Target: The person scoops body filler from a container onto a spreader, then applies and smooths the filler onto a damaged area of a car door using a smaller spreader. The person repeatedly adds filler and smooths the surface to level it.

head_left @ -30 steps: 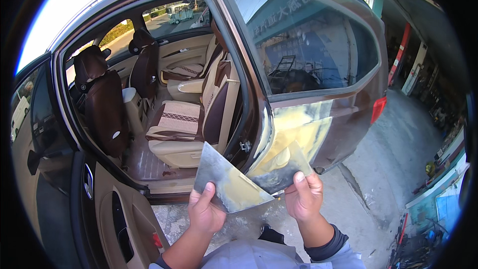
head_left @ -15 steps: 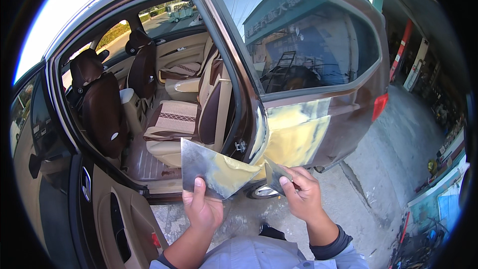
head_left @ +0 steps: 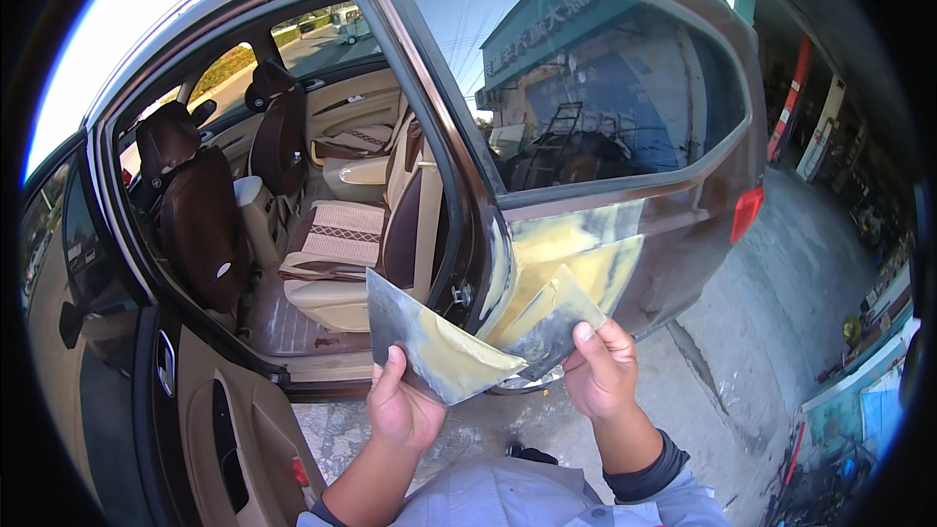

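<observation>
My left hand point(head_left: 405, 412) grips the lower edge of a flat grey putty board point(head_left: 405, 324), thumb on top. Yellow body putty point(head_left: 467, 346) is smeared along the board's right half. In my right hand point(head_left: 600, 376), pinched between thumb and fingers, is a grey putty spreader point(head_left: 552, 334) with yellow putty on its face and upper edge. The spreader's lower left corner meets or overlaps the board's right end. Just beyond both tools is the brown car's rear quarter panel point(head_left: 673, 263), which carries a broad patch of yellow filler point(head_left: 556, 252).
To the left the rear door point(head_left: 195, 400) stands open, showing the back seat point(head_left: 337, 239) and front seats point(head_left: 200, 205). A door latch striker point(head_left: 461, 293) projects from the door frame. Concrete floor point(head_left: 703, 429) lies around the car. Cluttered gear point(head_left: 830, 473) sits at the lower right.
The spreader has turned from nearly edge-on to showing its broad, putty-covered face. My right hand has moved slightly right; my left hand and the board have shifted slightly right and down.
</observation>
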Demonstrator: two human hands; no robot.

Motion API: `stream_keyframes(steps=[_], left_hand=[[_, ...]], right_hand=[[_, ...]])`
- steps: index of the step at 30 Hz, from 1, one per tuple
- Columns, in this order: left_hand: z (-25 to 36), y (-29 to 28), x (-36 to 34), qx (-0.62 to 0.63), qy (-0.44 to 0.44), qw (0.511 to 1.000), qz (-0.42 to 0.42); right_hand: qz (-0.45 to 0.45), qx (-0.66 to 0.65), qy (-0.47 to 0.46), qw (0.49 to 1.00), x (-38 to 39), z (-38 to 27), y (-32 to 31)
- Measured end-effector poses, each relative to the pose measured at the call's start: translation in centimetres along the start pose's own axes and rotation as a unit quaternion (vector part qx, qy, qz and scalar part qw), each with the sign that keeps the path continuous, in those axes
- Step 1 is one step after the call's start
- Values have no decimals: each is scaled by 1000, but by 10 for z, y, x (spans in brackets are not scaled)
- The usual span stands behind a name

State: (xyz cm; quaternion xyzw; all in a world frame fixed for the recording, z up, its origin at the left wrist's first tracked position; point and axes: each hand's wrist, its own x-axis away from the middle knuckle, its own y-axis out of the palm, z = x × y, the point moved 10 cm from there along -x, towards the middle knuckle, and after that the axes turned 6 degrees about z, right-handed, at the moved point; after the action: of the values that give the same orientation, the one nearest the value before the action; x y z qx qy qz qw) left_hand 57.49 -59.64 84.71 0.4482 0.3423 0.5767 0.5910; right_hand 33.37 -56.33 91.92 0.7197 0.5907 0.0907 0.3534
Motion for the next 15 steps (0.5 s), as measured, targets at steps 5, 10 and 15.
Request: stream_keyframes(steps=[5,10,15], left_hand=[[4,-1,-5,14,20,1000,-2],[32,4,-12,-25,121,992,-7],[29,13,-12,-39,128,991,-16]], right_hand=[[26,93,69,993,0,20,-16],[83,12,74,994,7,30,-26],[93,-90,121,984,11,56,-6]])
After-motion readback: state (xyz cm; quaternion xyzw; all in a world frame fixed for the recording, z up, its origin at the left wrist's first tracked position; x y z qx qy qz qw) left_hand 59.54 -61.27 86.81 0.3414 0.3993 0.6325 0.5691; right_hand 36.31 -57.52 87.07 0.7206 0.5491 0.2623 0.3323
